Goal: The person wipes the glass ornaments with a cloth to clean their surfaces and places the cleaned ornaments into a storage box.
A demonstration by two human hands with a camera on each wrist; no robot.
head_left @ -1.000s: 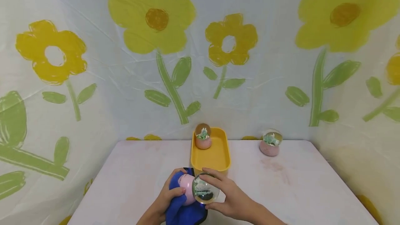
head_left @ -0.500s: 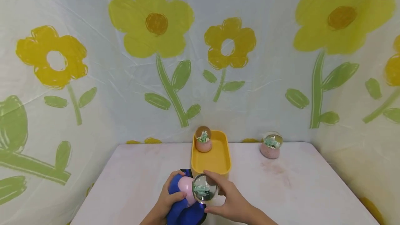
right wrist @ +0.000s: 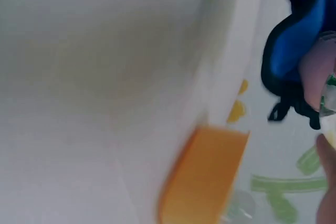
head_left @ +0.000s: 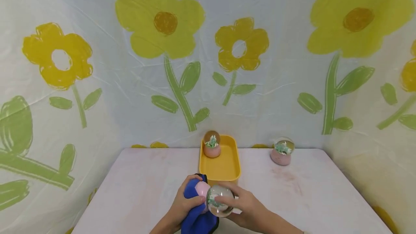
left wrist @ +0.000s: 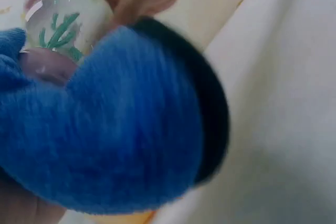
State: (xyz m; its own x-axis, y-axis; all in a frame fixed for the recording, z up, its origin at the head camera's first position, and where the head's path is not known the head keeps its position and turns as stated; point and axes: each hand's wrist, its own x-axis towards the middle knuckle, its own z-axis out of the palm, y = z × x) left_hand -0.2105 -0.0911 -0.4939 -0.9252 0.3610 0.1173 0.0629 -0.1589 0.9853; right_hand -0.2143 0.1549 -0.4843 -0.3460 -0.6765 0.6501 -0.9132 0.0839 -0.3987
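A snow globe with a pink base and a clear ball (head_left: 221, 210) lies tipped sideways between my hands, green plant shapes inside it. My left hand (head_left: 182, 205) grips the pink base (head_left: 202, 189) through a blue cloth (head_left: 197, 223) with a black edge. Around the ball curve the fingers of my right hand (head_left: 251, 208), one across its front; the thumb is hidden. In the left wrist view the cloth (left wrist: 121, 124) covers much of the base, with the ball (left wrist: 65, 17) beyond. The right wrist view catches only part of the pink base (right wrist: 316, 72) and cloth (right wrist: 291, 51).
Just beyond my hands a yellow tray (head_left: 229, 163) sits on the pale table (head_left: 146, 183), a second snow globe (head_left: 212, 150) upright at its far left. Another snow globe (head_left: 281, 156) stands right of it near the back edge. Flower-printed fabric (head_left: 276, 111) hangs behind.
Both hands and the snow globe have shifted slightly right. My right fingers went from crossing the ball's front to its edges, and now one crosses the front again. The ball's contents face differently.
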